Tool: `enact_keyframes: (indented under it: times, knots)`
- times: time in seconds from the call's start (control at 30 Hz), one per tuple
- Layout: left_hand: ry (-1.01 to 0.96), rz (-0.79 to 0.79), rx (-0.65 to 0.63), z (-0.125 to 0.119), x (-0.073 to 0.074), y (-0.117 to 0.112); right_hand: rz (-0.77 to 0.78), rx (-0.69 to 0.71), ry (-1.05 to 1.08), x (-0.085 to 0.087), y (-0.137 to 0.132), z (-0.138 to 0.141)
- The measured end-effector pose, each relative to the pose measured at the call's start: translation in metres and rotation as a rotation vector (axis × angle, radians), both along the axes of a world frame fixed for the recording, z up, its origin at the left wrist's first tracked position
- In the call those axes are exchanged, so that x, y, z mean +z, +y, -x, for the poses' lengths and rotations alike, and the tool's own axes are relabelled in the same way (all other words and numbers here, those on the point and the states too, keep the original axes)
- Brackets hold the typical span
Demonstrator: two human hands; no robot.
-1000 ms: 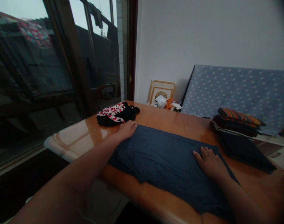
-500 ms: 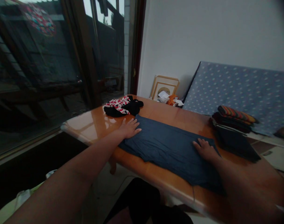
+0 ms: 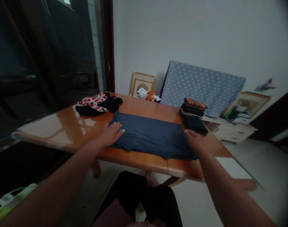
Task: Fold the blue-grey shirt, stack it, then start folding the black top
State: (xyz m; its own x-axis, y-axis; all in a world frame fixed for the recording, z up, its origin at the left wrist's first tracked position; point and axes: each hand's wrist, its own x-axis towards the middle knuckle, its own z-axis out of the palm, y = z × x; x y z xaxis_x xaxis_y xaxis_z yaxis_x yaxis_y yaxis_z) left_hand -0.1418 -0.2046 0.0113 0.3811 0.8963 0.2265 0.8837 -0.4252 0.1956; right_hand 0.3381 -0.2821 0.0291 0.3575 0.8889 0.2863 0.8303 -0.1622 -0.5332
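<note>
A dark blue garment [image 3: 151, 135] lies flat on the glossy wooden table [image 3: 63, 123]. My left hand [image 3: 110, 134] rests flat on the garment's left edge, fingers spread. At the garment's right edge, my right hand [image 3: 193, 141] lies with its fingers on the cloth; whether it pinches the fabric is unclear. Neither hand lifts anything.
A red, white and black patterned garment [image 3: 96, 104] lies at the table's far left. A stack of folded clothes [image 3: 193, 110] sits at the far right. Behind are a dotted blue mattress [image 3: 200, 86], picture frames [image 3: 141, 83], a low white cabinet [image 3: 231, 130] and a dark window on the left.
The view has pulled back and swung right, so more floor and room show. Both hands have slid toward the garment's near side edges; the left moved from its far corner.
</note>
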Motion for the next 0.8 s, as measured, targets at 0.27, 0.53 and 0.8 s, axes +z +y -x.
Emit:
enact_keyframes:
  times: [0.27, 0.53, 0.8]
  knots:
    - [0.078, 0.054, 0.061, 0.005, -0.031, -0.021, 0.064, 0.022, -0.219, -0.026, -0.086, 0.035]
    - [0.112, 0.058, 0.061, 0.003, -0.034, -0.021, 0.210, -0.117, -0.264, -0.041, -0.117, 0.033]
    - [0.095, 0.056, 0.054, 0.002, -0.032, -0.022, -0.057, -0.203, -0.175, -0.054, -0.129, 0.026]
